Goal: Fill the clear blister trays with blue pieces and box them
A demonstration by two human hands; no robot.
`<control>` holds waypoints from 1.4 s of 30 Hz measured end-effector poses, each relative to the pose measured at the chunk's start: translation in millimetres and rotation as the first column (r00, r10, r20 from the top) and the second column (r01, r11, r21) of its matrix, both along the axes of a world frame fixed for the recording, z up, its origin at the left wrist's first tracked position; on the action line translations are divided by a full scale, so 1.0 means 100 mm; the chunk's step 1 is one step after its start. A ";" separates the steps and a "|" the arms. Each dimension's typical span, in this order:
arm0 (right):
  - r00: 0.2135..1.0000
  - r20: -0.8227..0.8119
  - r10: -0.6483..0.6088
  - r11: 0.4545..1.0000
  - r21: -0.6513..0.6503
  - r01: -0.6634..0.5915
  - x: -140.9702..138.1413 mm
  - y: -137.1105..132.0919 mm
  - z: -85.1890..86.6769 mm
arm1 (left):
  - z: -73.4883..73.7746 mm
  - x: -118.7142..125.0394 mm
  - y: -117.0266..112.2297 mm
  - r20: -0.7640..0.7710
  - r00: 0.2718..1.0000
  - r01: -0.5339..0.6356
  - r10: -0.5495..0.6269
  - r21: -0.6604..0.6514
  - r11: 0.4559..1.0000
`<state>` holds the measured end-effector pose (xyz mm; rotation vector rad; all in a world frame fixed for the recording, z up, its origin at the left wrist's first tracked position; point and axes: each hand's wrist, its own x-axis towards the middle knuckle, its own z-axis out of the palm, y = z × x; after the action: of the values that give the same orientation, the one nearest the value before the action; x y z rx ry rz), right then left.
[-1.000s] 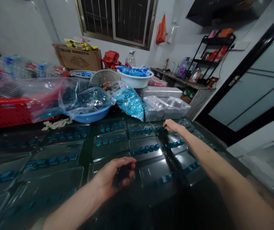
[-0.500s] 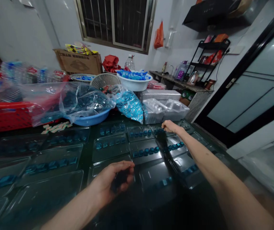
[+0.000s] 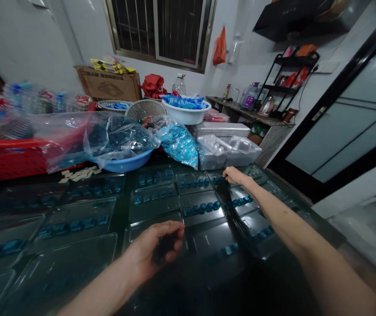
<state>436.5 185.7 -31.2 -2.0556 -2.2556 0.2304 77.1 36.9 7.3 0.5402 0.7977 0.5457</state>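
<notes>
At the far row of trays my right hand (image 3: pixel 233 175) reaches down with its fingers pinched together. Its fingertips meet a clear plastic tray (image 3: pixel 212 174) beside a row of small blue blocky pieces (image 3: pixel 219 180); whatever is between them is hidden. My left hand (image 3: pixel 161 245) hovers low in the middle, loosely curled with thumb and fingers apart, and I see nothing held in it. Under and around it lie more clear trays (image 3: pixel 155 217), several with a line of blue pieces (image 3: pixel 202 208) across them.
A red basket (image 3: pixel 10 160) of bagged items, a blue basin (image 3: pixel 128 161), a bag of shiny turquoise pieces (image 3: pixel 179 145) and stacked clear packaging (image 3: pixel 227 149) line the back. A white basin (image 3: pixel 186 115) of blue items stands behind. Pale small strips (image 3: pixel 80 174) lie by the basket.
The view has shifted very slightly. My right hand stays at the far tray with fingers pinched, and my left hand keeps nearly the same place and curl.
</notes>
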 end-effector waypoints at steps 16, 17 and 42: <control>0.992 0.127 -0.015 0.983 -0.178 0.037 0.00 0.03 0.16 | -0.01 -0.09 -0.01 -0.041 0.998 -0.046 0.046 -0.004 0.999; 0.992 0.125 -0.005 0.981 -0.189 0.029 0.01 0.04 0.15 | -0.02 -0.09 0.00 -0.033 0.998 -0.045 0.044 -0.005 0.999; 0.970 0.217 -0.111 0.993 -0.015 0.117 -0.10 -0.20 0.22 | 0.13 -0.08 -0.02 0.055 0.994 -0.088 0.090 -0.036 0.995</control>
<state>426.9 165.7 -9.3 -2.3191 -2.2495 0.0316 69.3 34.6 20.1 0.4580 0.7782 0.6266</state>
